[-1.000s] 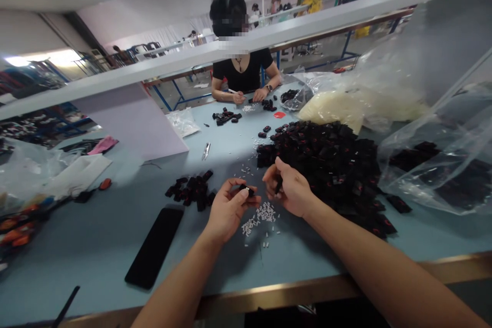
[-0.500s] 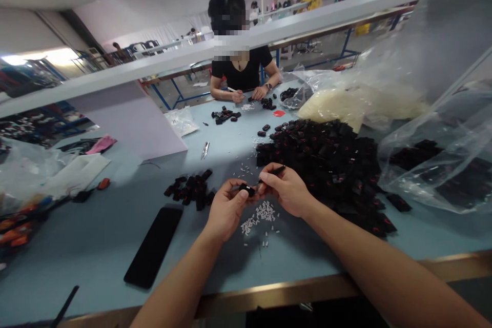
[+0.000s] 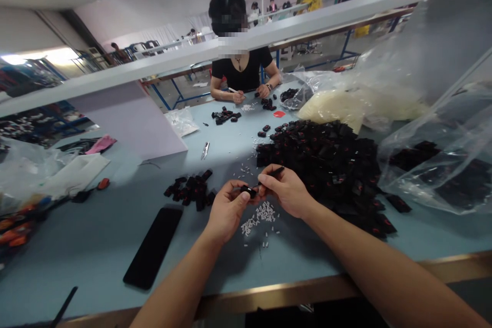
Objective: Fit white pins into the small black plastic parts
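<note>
My left hand point(image 3: 228, 211) pinches a small black plastic part with a red mark point(image 3: 248, 191) between thumb and fingers. My right hand point(image 3: 287, 192) grips a thin black stick-like tool point(image 3: 275, 172), its far end close to that part. Its exact contact is hidden by my fingers. Below my hands lies a scatter of small white pegs point(image 3: 260, 220). A big heap of black parts point(image 3: 319, 174) rises just beyond my right hand, and a smaller pile of them point(image 3: 188, 192) sits left of my left hand.
A black phone point(image 3: 154, 246) lies face down near the table's front edge point(image 3: 269, 294). Small snips point(image 3: 205, 150) lie further on. A co-worker's hands point(image 3: 249, 95) work across the table. Plastic bags of white pieces point(image 3: 361, 102) and black parts point(image 3: 438, 169) stand at right.
Since the oldest frame, my right hand has risen and brought the thin tool's end to the black part. My hands have barely moved in the last half second.
</note>
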A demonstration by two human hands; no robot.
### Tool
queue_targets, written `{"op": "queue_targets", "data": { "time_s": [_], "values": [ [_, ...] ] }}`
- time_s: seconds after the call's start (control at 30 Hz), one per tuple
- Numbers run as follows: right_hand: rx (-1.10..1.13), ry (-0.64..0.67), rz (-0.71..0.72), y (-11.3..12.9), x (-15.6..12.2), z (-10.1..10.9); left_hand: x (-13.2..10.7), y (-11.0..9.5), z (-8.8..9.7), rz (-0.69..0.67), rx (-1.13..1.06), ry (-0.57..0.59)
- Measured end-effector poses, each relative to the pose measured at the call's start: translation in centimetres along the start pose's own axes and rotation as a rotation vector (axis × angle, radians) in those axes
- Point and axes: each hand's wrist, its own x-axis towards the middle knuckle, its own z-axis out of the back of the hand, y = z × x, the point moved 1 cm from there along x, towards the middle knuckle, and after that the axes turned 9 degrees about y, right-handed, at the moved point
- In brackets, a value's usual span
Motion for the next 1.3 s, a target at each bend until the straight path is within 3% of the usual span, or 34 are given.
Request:
{"op": "queue_targets", "data": {
  "time_s": [0.7,0.83,1.03,1.3],
  "values": [
    [-0.348,-0.052,0.06,0.51,-0.09,-0.55,-0.1,0.74,0.81,-0.022,0.14,-0.048],
    [-0.293,-0.048,0.058,0.38,-0.08,-0.57,-0.12,0.57,0.75,-0.02,0.132,-0.03],
    [-0.019,-0.048,0.015,0.12,-0.07,-0.5,-0.07,0.29,0.22,-0.026,0.067,0.028],
    [-0.024,-0.06,0.027,-0.21,-0.06,-0.39,-0.1,0.3,-0.02,-0.019,0.054,0.039]
  ]
}}
